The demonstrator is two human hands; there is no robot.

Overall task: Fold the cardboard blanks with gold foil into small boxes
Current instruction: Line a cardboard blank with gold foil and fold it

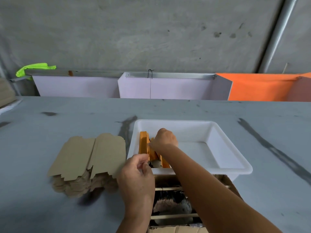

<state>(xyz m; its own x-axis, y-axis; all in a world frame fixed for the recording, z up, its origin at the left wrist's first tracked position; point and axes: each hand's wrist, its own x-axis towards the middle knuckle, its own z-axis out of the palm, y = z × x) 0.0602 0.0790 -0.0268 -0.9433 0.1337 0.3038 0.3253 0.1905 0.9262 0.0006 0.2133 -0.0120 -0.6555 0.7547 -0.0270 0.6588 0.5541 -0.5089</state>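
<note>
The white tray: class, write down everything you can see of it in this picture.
The white tray is a shallow rectangular tub, seemingly plastic, with a rolled rim, rounded corners and sloping walls. It sits level on the grey table, its near edge reaching over an open cardboard box. Folded gold boxes stand on edge against its left wall; the rest of its floor is bare. The right hand reaches into it onto the boxes, and the left hand is at its near left corner. A stack of blanks lies to its left.
</note>
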